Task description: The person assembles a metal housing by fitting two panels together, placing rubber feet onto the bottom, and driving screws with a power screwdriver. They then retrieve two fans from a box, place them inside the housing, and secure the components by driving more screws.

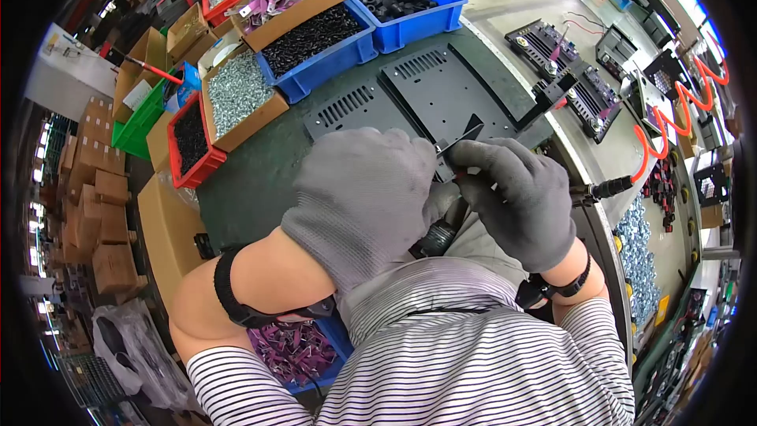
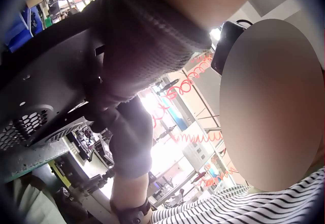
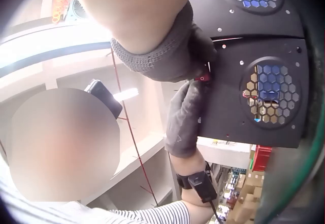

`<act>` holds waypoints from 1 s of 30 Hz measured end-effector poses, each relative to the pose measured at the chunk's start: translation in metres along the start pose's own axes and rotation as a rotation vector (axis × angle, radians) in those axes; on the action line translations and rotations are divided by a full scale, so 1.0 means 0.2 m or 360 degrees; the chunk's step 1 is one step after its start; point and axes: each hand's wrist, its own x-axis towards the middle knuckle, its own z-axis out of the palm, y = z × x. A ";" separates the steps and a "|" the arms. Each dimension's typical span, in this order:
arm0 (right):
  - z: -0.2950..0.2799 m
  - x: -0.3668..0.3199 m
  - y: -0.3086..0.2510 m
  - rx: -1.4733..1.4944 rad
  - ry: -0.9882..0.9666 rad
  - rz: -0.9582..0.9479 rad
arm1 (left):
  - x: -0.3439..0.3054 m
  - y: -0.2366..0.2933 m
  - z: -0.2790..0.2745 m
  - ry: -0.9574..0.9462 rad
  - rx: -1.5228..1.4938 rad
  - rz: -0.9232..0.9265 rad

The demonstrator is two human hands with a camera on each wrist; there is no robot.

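Note:
Two black metal panels lie side by side on the green bench, with slots and honeycomb vents. My gloved left hand is at their near edge, back up, its fingertips mostly hidden. The gloved right hand meets it there, thumb and forefinger pinching a small red part against the panel edge. A thin black piece juts up by the right fingertips. Below the hands, near my lap, is a black cylindrical object, partly covered.
Blue bins, a carton of silver screws and a red bin line the bench's far left. Black assemblies stand on the right-hand table, beside a coiled red hose. A blue bin of purple parts is near my left elbow.

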 end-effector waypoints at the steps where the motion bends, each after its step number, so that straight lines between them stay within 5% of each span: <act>1: 0.00 0.01 0.01 -0.0063 0.0031 -0.0078 | 0.00 0.00 0.01 0.0045 -0.0007 0.0029; 5: -0.08 0.08 -0.02 -0.0248 -0.0221 -0.0052 | 0.01 0.00 0.02 0.0041 0.0069 0.0017; 8: -0.14 0.17 -0.03 -0.0688 0.0096 -0.0281 | 0.01 0.00 0.02 0.0138 0.0039 0.0060; 11: -0.13 0.22 0.14 -0.0429 -0.0351 -0.0506 | 0.03 -0.01 0.01 -0.0024 -0.0053 -0.0049; 21: -0.06 0.19 0.16 -0.0444 -0.0221 -0.0442 | 0.04 0.00 0.00 -0.0014 0.0124 -0.0138; 24: -0.07 0.20 0.16 -0.0381 -0.0220 -0.0522 | -0.04 -0.07 -0.08 -0.0024 -0.0193 -0.0127; 27: -0.10 0.20 0.16 -0.0395 -0.0275 -0.0553 | -0.24 -0.20 -0.27 0.0164 -0.0832 -0.0541; 30: -0.09 0.21 0.13 -0.0423 -0.0257 -0.0553 | -0.56 -0.47 -0.27 0.0388 -0.0580 -0.1049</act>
